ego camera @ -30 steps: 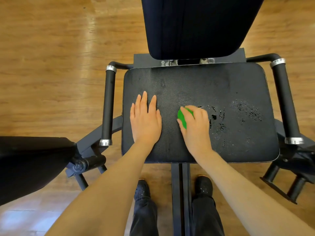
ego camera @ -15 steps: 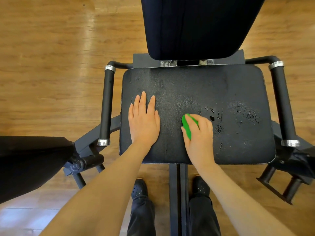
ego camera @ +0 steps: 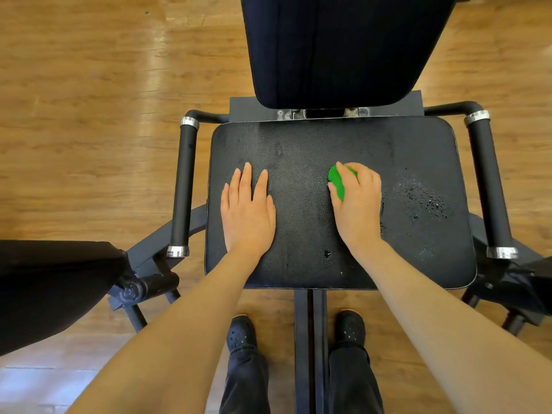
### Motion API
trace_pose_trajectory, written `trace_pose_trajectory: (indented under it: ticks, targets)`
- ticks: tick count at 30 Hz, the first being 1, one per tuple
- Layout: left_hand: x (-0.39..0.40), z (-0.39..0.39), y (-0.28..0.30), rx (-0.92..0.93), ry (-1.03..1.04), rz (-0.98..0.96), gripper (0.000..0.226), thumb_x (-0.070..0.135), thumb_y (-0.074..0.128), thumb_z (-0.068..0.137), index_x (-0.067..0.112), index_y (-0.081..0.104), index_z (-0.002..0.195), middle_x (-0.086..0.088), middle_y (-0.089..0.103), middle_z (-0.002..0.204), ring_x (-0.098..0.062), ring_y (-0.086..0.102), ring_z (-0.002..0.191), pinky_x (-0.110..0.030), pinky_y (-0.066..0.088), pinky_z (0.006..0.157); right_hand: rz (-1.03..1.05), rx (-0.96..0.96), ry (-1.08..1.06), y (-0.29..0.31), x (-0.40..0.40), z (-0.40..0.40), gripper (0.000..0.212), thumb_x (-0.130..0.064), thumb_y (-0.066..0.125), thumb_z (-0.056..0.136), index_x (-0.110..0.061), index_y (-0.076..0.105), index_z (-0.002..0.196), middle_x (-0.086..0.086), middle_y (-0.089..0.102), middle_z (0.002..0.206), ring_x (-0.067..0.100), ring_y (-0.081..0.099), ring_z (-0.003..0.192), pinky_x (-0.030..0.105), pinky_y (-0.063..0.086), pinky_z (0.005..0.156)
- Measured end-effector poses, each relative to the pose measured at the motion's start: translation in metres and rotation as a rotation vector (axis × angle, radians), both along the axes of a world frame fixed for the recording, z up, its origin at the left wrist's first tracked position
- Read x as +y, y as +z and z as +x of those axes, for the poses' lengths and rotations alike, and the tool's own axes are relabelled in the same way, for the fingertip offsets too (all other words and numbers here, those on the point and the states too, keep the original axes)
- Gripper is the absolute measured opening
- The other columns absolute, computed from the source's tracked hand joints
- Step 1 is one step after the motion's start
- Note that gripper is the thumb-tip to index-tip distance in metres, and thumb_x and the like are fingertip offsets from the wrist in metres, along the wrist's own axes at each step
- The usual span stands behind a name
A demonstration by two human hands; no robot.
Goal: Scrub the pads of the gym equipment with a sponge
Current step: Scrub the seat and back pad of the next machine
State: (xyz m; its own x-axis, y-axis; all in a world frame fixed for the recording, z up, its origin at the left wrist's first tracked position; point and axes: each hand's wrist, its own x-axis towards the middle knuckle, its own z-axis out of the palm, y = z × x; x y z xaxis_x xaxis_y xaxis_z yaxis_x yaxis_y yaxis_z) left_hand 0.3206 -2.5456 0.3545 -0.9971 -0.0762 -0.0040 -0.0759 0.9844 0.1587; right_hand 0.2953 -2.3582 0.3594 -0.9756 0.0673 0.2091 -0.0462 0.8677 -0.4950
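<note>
one sponge, two hands, one seat pad under both

one green sponge (ego camera: 338,180) sits on the black seat pad (ego camera: 301,222), held under the right hand (ego camera: 357,204). that hand's fingers and thumb curl over and round it, so only its left and far edges show past the fingers. the sponge lies a little right of the pad's middle, well apart from the left hand (ego camera: 249,213).

the left hand lies flat, palm down, fingers straight and pointing away from the person, holding nothing, just pressing on the pad's left part.

just beyond the right hand's outer side is one patch of wet specks (ego camera: 424,198), and one small dark spot (ego camera: 327,253) sits near the right wrist.

counted outward: one back pad (ego camera: 337,49) beyond both hands, two black grip bars, one outside the left hand (ego camera: 184,189) and one outside the right (ego camera: 490,186), each with two silver rings. one further black pad (ego camera: 50,288) lies beside the left forearm. two dark shoes (ego camera: 240,333) stand on the wooden floor (ego camera: 89,115) below the forearms.

against half a second ago, the right hand and sponge have gone farther up the pad, away from the person, and now sit level with the left fingertips. the left hand has kept its place.
</note>
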Motion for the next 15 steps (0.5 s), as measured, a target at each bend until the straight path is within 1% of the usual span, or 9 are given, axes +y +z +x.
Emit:
trace_pose_trajectory:
  ticks: [4,7,10,15]
  targets:
    - [0.0,0.001,0.0,0.008,-0.001,0.008,0.054,0.034,0.02,0.097,0.019,0.038,0.145,-0.011,0.03,0.155,-0.029,0.023,0.145,-0.044,0.016,0.117,-0.008,0.041,0.008,-0.003,0.001,0.041,0.038,-0.007,0.07,0.084,0.001,0.062,0.12,0.017,0.06,0.115,0.033,0.049,0.105,0.032,0.035,0.095]
    - [0.0,0.001,0.001,0.008,-0.001,0.011,0.055,0.035,0.019,0.097,0.018,0.038,0.145,-0.011,0.03,0.155,-0.029,0.023,0.144,-0.044,0.017,0.117,-0.022,0.065,0.018,-0.004,0.0,0.075,0.038,-0.004,0.071,0.083,0.002,0.063,0.119,0.017,0.06,0.114,0.03,0.047,0.106,0.027,0.032,0.098]
    - [0.0,0.0,0.001,0.011,-0.002,0.004,0.054,0.035,0.02,0.097,0.018,0.039,0.145,-0.012,0.031,0.155,-0.029,0.024,0.144,-0.044,0.018,0.116,-0.037,0.057,0.015,-0.007,0.001,0.084,0.04,-0.002,0.072,0.081,0.001,0.063,0.12,0.018,0.06,0.115,0.029,0.045,0.106,0.027,0.032,0.098]
    - [0.0,0.001,0.001,0.009,-0.006,-0.002,0.054,0.035,0.021,0.097,0.018,0.039,0.145,-0.011,0.031,0.155,-0.029,0.024,0.144,-0.043,0.017,0.117,-0.02,0.047,0.008,-0.007,0.008,0.042,0.041,-0.002,0.073,0.08,0.0,0.063,0.12,0.02,0.06,0.115,0.036,0.05,0.104,0.031,0.034,0.093]
